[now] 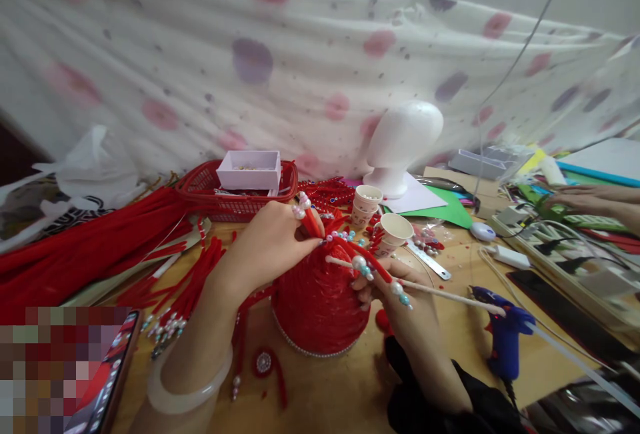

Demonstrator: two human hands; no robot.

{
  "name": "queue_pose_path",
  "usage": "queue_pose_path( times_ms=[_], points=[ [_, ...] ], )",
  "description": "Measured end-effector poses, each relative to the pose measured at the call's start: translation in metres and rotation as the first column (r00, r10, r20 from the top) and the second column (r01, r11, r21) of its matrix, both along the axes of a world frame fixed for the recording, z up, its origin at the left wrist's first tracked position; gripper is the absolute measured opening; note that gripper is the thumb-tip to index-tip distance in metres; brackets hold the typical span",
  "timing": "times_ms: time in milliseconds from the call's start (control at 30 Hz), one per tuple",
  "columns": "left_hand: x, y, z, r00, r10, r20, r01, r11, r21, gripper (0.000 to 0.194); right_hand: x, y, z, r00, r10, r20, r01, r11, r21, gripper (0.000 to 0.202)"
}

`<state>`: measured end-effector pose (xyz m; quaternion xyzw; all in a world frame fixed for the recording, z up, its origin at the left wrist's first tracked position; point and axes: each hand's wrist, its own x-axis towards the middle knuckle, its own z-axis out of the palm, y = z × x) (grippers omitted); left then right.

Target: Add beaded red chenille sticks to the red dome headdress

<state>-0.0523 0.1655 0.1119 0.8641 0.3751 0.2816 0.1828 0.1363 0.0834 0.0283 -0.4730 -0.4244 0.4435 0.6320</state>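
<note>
A red dome-shaped headpiece (320, 314), its bottom rim edged with small pearls, stands upright on the table in front of me. At its top, my left hand (275, 237) pinches a red fuzzy strip (313, 221) close to a row of pink and blue beads. My right hand (405, 294) is closed around a long thin pale stick (450, 293), whose left end reaches across the front of the headpiece. Another red strip (370, 257), tipped with pearl and turquoise beads, hangs over my right fingers. Part of my right fingertips is hidden behind the beads.
Behind stand paper cups (397, 229), a white foam head (405, 144) and a red basket (235, 207). Right lie a blue glue gun (505, 337) and a power strip (565, 254); another person's hands (590, 201) are beyond. Left are beaded red strips (195, 287) and a phone (120, 367).
</note>
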Motion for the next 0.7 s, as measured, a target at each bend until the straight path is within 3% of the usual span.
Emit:
queue_pose_path(
  times_ms=[200, 400, 600, 700],
  points=[
    [0.000, 0.001, -0.001, 1.000, 0.013, 0.001, -0.013, 1.000, 0.001, 0.016, 0.004, -0.001, -0.005, 0.991, -0.047, 0.128, 0.048, 0.999, -0.005, 0.039],
    [0.002, 0.001, 0.001, 0.999, 0.022, -0.031, -0.022, 1.000, 0.004, 0.015, 0.001, -0.006, -0.001, 0.972, -0.011, 0.236, 0.014, 1.000, -0.011, 0.048],
    [0.001, 0.000, -0.001, 0.999, 0.010, 0.035, -0.010, 1.000, 0.000, 0.018, -0.007, 0.002, 0.015, 0.942, -0.169, 0.288, 0.157, 0.985, 0.066, 0.050],
    [0.001, -0.001, -0.001, 1.000, 0.009, 0.026, -0.008, 1.000, -0.010, 0.017, -0.007, 0.008, 0.017, 0.920, -0.205, 0.334, 0.169, 0.976, 0.136, 0.052]
  ],
)
